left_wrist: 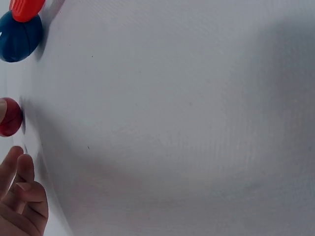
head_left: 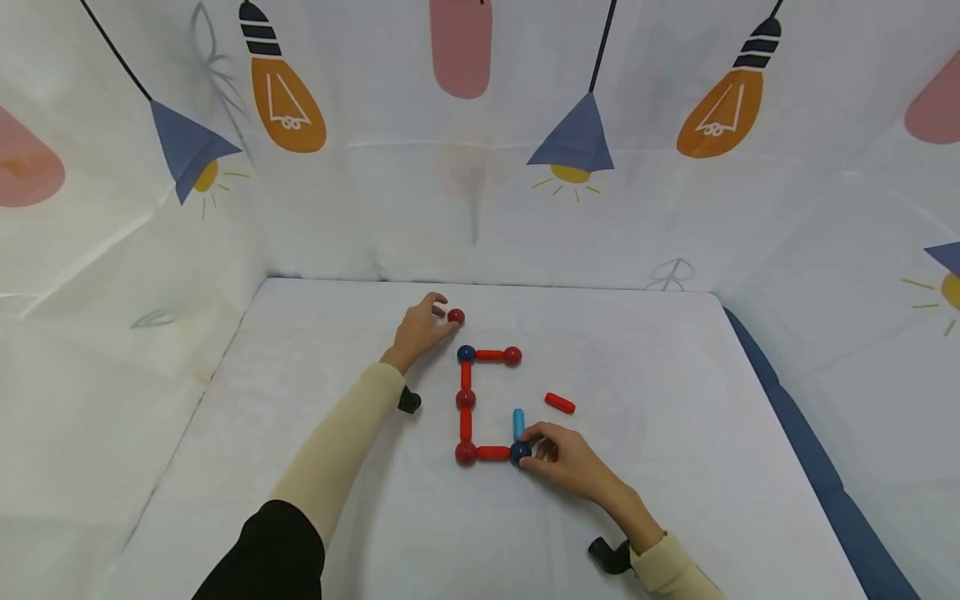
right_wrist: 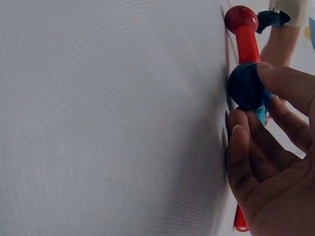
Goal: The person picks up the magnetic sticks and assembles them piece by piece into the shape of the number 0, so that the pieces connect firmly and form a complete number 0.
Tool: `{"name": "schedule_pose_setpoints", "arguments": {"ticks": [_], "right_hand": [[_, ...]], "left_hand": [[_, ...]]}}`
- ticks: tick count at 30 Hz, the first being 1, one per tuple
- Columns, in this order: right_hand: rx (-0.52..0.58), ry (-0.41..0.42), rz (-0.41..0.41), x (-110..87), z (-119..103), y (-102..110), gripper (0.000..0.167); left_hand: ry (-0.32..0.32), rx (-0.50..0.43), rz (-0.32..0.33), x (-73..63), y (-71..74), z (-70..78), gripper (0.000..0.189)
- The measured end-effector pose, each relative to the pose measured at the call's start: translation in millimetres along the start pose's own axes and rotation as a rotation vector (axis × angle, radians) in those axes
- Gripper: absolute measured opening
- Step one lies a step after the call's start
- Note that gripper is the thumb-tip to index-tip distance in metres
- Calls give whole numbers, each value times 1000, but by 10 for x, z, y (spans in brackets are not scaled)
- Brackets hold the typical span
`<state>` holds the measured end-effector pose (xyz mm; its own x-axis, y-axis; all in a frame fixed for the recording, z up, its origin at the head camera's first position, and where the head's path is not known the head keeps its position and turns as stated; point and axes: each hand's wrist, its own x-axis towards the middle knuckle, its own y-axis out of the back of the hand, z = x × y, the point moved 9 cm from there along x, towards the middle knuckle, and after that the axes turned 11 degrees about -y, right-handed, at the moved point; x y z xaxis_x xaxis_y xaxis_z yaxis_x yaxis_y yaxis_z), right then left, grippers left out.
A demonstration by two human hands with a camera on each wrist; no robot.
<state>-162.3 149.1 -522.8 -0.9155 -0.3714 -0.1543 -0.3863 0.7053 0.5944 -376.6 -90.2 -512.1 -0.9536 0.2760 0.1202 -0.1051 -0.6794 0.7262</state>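
My right hand (head_left: 567, 461) pinches a dark blue ball (head_left: 520, 452) between thumb and fingers. A red rod (head_left: 493, 453) joins this ball to a red ball (head_left: 466, 453) on its left, and a light blue rod (head_left: 518, 423) points away from it toward the back. From the left red ball, red rods climb through another red ball (head_left: 466, 399) to a blue ball (head_left: 467, 354). There, a rod runs right to a red ball (head_left: 512, 356). Behind the structure, my left hand (head_left: 422, 331) has its thumb at a loose red ball (left_wrist: 11, 118), its visible fingers apart from it.
A loose red rod (head_left: 559, 403) lies right of the structure on the white table (head_left: 660, 375). Hanging cloth printed with lamps (head_left: 573, 137) and bulbs surrounds the table's back and sides. Black wrist cameras (head_left: 609, 556) sit below both wrists.
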Motion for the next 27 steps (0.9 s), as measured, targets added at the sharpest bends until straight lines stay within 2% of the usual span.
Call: {"name": "schedule_pose_setpoints", "arguments": {"ticks": [4, 9, 17, 22, 27], "right_hand": [[-2, -17, -7, -3, -7, 3, 29], [-8, -34, -15, -2, -7, 5, 29], [-12, -38, -7, 3, 5, 1, 29], [-16, -51, -4, -1, 25, -4, 30], [-20, -43, 13, -18, 31, 2, 29]], "left_hand": [[-50, 27, -9, 22, -27, 4, 54], [-53, 1, -1, 15, -46, -2, 41], [-85, -26, 52, -61, 52, -1, 39], [-111, -80, 56, -174, 126, 84, 40], [-157, -120, 69, -309, 166, 243, 40]]}}
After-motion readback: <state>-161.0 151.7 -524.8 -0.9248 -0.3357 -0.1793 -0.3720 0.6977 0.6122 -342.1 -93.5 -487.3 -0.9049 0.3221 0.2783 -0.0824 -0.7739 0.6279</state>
